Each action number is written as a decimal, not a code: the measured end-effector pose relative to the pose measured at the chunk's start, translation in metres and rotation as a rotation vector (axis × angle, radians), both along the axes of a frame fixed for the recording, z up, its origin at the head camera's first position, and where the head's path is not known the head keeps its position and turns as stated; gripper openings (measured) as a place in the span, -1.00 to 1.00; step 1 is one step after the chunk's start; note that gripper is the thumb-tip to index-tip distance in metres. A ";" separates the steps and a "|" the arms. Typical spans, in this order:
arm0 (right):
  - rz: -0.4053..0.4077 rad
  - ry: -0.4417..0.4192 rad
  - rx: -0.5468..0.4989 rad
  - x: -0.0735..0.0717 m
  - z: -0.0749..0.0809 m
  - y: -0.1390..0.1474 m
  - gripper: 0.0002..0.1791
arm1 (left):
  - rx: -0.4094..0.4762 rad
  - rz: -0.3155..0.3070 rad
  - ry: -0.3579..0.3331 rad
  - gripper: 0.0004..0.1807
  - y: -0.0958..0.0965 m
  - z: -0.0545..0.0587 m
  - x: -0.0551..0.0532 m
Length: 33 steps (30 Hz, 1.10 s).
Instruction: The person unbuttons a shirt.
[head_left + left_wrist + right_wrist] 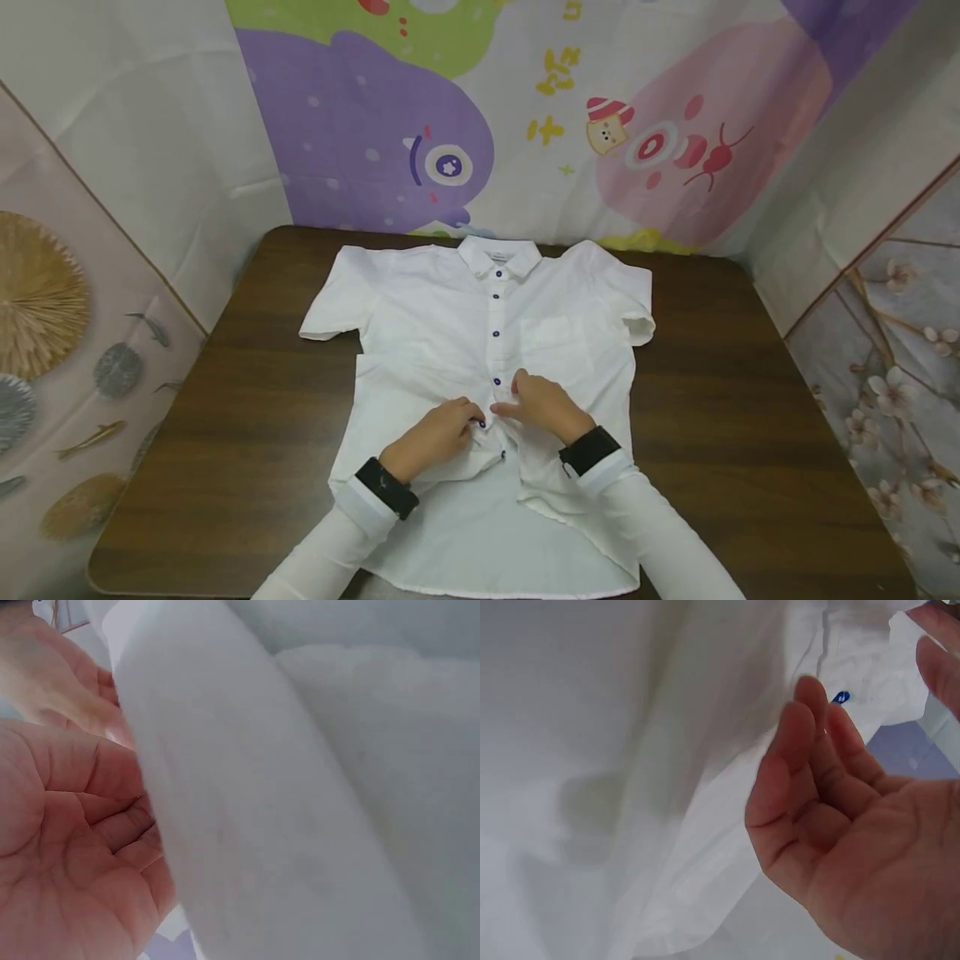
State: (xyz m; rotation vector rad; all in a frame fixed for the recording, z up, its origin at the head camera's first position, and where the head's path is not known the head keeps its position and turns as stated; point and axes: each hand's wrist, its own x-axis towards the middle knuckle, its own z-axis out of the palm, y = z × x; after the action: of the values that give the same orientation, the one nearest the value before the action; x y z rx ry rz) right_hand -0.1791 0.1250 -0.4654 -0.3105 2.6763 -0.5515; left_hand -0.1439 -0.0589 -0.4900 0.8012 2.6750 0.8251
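Note:
A white short-sleeved button-up shirt [427, 317] lies front up, its collar [500, 258] at the far side. Dark blue buttons run down the front; the upper ones sit closed, and below them the front edges part, baring the inside of the back panel [480, 533]. My left hand [438, 437] pinches the front edge beside a lower button [482, 423]; in the left wrist view cloth hides its fingertips. Close by, my right hand [551, 408] hovers at the other edge, thumb and forefinger apart. Its loosely bent fingers [780, 772] hold nothing in the right wrist view.
Under the shirt is a dark brown wooden table [712, 417] with rounded corners. A cartoon-printed cloth [540, 183] hangs behind it, and patterned panels stand at left and right. Black bands [590, 451] circle both wrists over white sleeves.

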 end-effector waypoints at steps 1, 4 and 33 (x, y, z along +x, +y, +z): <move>0.000 0.016 -0.003 -0.002 -0.001 -0.003 -0.52 | 0.008 0.001 -0.004 -0.74 0.000 0.000 0.000; -0.003 0.050 0.003 -0.006 -0.007 -0.010 -0.52 | 0.020 0.006 -0.023 -0.73 -0.001 0.001 0.000; 0.007 0.343 0.071 -0.013 -0.012 -0.014 -0.82 | 0.099 0.032 -0.017 -0.69 0.000 0.018 -0.003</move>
State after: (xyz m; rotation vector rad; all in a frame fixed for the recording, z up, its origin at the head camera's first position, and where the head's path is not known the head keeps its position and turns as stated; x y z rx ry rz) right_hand -0.1922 0.1112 -0.4775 -0.4276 3.0145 -0.4322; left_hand -0.1473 -0.0587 -0.4721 0.7717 2.6569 0.9747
